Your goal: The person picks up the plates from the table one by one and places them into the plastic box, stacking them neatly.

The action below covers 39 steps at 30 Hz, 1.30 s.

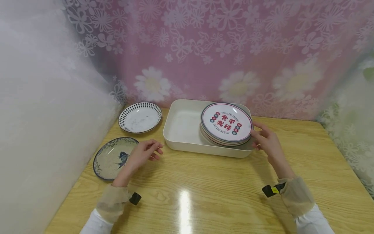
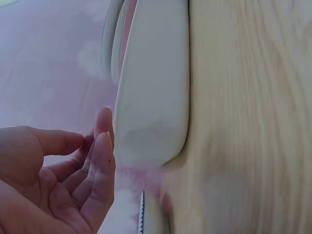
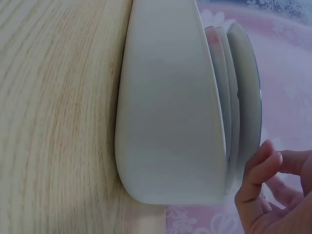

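Note:
My right hand [image 1: 268, 143] is at the right rim of the top plate [image 1: 226, 122], pinching that edge between thumb and fingers. This plate is white with a dark and red rim and red lettering, and it lies on a stack of similar plates [image 3: 223, 97]. The stack rests in the right part of a white rectangular tray [image 1: 182, 122]. My left hand [image 1: 143, 154] holds nothing. Its fingers hang loosely bent near the tray's left front corner, over a plate with a blue fish [image 1: 109, 159], partly hiding it.
Behind the fish plate, a white plate with a black patterned rim [image 1: 140, 117] lies left of the tray. Everything stands on a wooden table [image 1: 204, 188]. A pink flowered curtain [image 1: 187, 48] hangs right behind the tray, and a white sheet [image 1: 52, 107] borders the left side.

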Available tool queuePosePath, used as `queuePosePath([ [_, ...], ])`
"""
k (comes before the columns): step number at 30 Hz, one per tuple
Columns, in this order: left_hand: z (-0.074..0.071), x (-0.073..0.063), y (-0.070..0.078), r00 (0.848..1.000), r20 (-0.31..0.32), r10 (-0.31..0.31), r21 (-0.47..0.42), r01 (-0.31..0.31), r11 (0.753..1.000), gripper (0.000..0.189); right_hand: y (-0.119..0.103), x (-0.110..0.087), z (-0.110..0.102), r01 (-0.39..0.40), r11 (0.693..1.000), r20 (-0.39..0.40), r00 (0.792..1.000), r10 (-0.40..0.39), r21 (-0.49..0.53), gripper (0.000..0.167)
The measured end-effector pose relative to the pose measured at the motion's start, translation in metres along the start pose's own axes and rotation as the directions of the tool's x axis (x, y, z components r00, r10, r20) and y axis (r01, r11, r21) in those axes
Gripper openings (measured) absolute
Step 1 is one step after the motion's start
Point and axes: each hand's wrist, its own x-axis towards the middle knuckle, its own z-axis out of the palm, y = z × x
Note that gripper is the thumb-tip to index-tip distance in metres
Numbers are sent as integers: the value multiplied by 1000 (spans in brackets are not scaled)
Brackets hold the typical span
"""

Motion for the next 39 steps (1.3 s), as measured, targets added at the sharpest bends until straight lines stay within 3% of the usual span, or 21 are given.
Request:
queuePosePath([
  [8, -39, -6, -2, 994, -105, 29, 31, -26, 999, 33, -9, -15, 1, 21, 996, -13, 1000, -23, -81, 39],
  [17, -80, -23, -10, 966, -253, 48, 212, 7, 977, 39, -21, -31, 16, 75, 996, 53, 996, -72, -55, 39],
  [19, -89, -29, -16, 954, -295, 49, 266, 33, 963, 41, -22, -33, 19, 79, 995, 67, 995, -75, -62, 39],
  [23, -106, -41, -30, 924, -381, 33, 402, 134, 906, 41, -24, -37, 25, 89, 993, 93, 992, -82, -71, 39],
  [25, -113, -48, -37, 912, -410, 10, 438, 188, 879, 42, -25, -38, 27, 91, 993, 102, 991, -84, -70, 39],
  [27, -119, -54, -46, 904, -428, -18, 442, 226, 868, 44, -25, -39, 29, 87, 994, 112, 991, -79, -68, 39],
  [30, -127, -61, -59, 909, -413, -63, 445, 262, 856, 48, -27, -41, 31, 75, 994, 122, 990, -65, -74, 39],
  [33, -133, -67, -69, 929, -337, -152, 463, 304, 833, 57, -27, -42, 33, 61, 994, 130, 990, -49, -92, 39],
  [36, -137, -70, -77, 939, -250, -235, 494, 333, 803, 63, -27, -44, 36, 51, 993, 139, 990, -37, -103, 38],
  [39, -141, -71, -85, 943, -218, -250, 522, 329, 787, 59, -27, -46, 37, 43, 994, 156, 987, -26, -105, 37],
])
